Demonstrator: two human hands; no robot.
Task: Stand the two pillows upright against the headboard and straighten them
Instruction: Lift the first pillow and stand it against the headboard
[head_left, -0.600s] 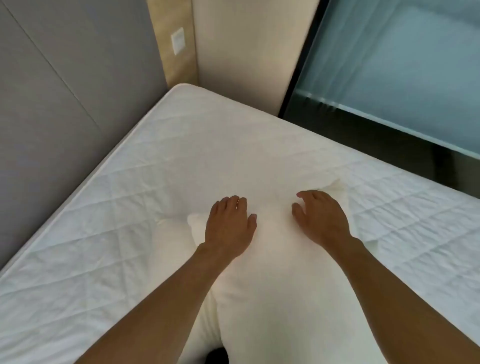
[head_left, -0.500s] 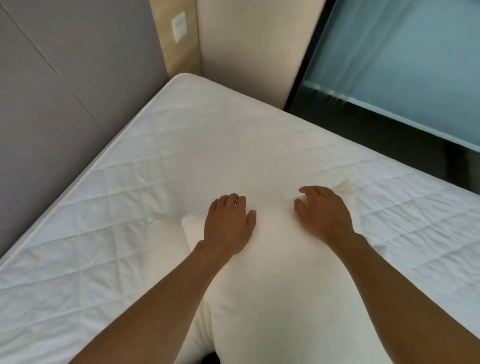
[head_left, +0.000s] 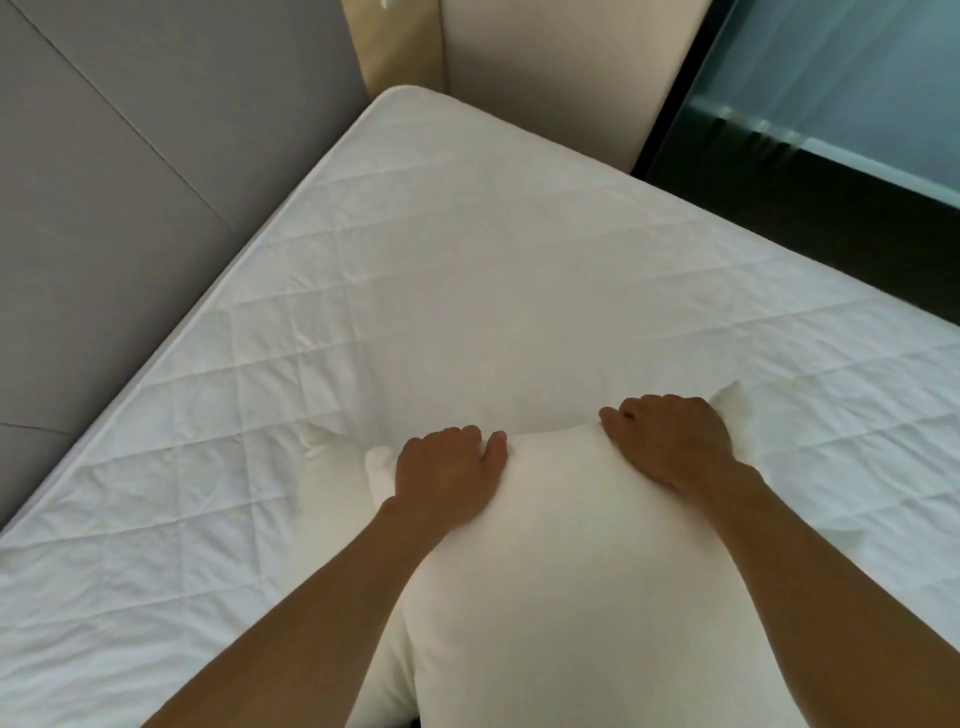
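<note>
Gripping top pillow (head_left: 571, 571) far edge w/ both hands (head_left: 447, 467).

Before me lies a white quilted mattress (head_left: 467, 291). A grey padded wall panel (head_left: 130, 156) runs along its left edge, a beige wall (head_left: 561, 67) stands past its far corner, and a frosted blue-green glass pane (head_left: 852, 73) rises at right above dark floor (head_left: 810, 218).

- The top pillow (head_left: 561, 561) is plump and cream-white, lying flat on the white quilted mattress (head_left: 467, 291) with its far edge puckered where fingers curl over it.
- The second pillow (head_left: 337, 467) lies under it, same cream-white, only its left edge and a far corner showing.
- The headboard (head_left: 130, 171) is grey, padded and panelled, standing along the mattress's left side, well apart from both pillows.
</note>
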